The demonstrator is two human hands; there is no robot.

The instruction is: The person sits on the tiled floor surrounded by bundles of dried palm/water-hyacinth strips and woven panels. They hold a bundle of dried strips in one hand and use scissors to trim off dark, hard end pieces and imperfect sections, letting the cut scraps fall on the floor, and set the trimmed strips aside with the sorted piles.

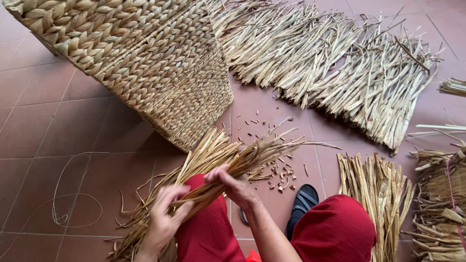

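A bundle of dried straw strands (pixel 228 155) lies across my lap, over my red trousers (pixel 335 230). My left hand (pixel 164 221) is closed around the lower part of the bundle. My right hand (pixel 232 183) grips the same bundle higher up, fingers wrapped over the strands, whose loose tips fan out to the upper right.
A large woven straw basket (pixel 145 58) stands tilted at upper left. Spread rows of straw (pixel 340 68) cover the tiled floor at the top right; smaller bundles (pixel 378 194) lie right. Short cut scraps (pixel 279 177), a black sandal (pixel 302 201) and a thin wire loop (pixel 73 194) lie about.
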